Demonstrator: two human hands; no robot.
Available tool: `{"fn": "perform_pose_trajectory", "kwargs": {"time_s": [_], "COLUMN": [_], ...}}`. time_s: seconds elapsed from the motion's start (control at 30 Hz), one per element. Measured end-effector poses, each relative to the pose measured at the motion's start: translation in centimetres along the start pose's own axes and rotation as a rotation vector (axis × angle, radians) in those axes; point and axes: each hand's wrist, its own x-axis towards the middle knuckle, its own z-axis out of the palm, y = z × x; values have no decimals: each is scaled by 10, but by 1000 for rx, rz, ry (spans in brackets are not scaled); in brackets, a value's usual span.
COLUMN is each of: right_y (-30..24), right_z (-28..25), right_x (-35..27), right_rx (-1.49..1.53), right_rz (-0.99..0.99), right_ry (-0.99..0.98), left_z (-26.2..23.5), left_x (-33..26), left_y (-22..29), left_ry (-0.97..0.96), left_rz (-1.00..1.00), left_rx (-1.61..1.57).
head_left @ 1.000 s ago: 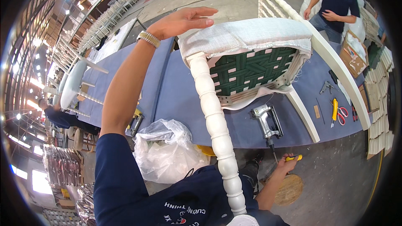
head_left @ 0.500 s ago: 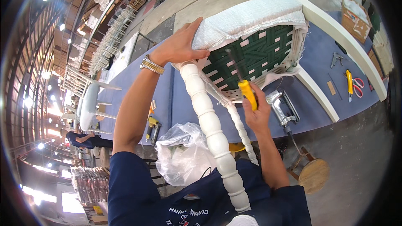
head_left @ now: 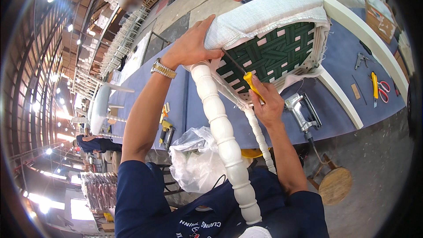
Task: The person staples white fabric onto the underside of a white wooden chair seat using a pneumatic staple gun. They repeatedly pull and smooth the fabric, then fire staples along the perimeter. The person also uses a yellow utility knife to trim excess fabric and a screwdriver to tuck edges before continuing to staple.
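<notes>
Head view: a white-framed chair with turned legs lies tipped on a blue-covered workbench, its green woven webbing facing the person. The left hand presses flat, fingers spread, on the white fabric seat cover at the corner by the leg. The right hand is closed around a yellow-handled screwdriver, its tip at that corner. A silver pneumatic stapler lies just beside, with yellow-handled scissors further right.
</notes>
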Motion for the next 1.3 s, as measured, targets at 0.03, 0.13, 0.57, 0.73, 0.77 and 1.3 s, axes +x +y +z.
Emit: {"fn": "perform_pose_trajectory", "kwargs": {"time_s": [0.03, 0.13, 0.57, 0.73, 0.77, 1.3], "right_y": [-3, -10, -22, -22, -23, 4], "right_z": [-2, -9, -27, -29, -30, 3], "right_x": [2, 5, 13, 13, 13, 15], "right_rx": [-24, -49, 69, 37, 22, 394], "right_rz": [-9, -19, 30, 38, 42, 249], "right_ry": [-3, -36, -148, -155, -156, -102], "left_z": [0, 0, 2, 4, 4, 11], "left_x": [0, 0, 3, 3, 2, 5], "left_y": [0, 1, -7, -11, -11, -8], "left_ry": [3, -6, 9, 27, 30, 106], "left_rz": [1, -4, 40, 63, 73, 61], "left_rx": [-4, -8, 10, 29, 28, -5]}}
